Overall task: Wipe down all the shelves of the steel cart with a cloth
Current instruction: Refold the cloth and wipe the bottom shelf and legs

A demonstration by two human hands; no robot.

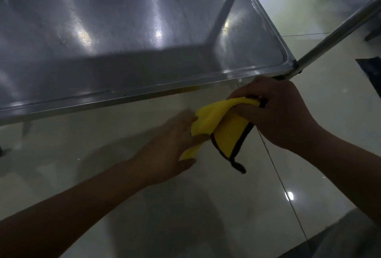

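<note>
Below the steel shelf [123, 37], the right hand [276, 113] clutched the yellow cloth [224, 128]. The blurred left hand [171, 150] pinched its lower fold.

Right hand [276, 111] clenched, left hand [167, 148] pinching

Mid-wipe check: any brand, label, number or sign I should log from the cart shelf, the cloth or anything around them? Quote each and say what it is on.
None: no readable text shows anywhere in the head view.
Steel shelf: bare metal with glare and streaks, no stamp or sticker visible.
Yellow cloth, held by the left hand and right hand: dark edging only, no tag or print visible.
Floor tiles: plain.
</note>
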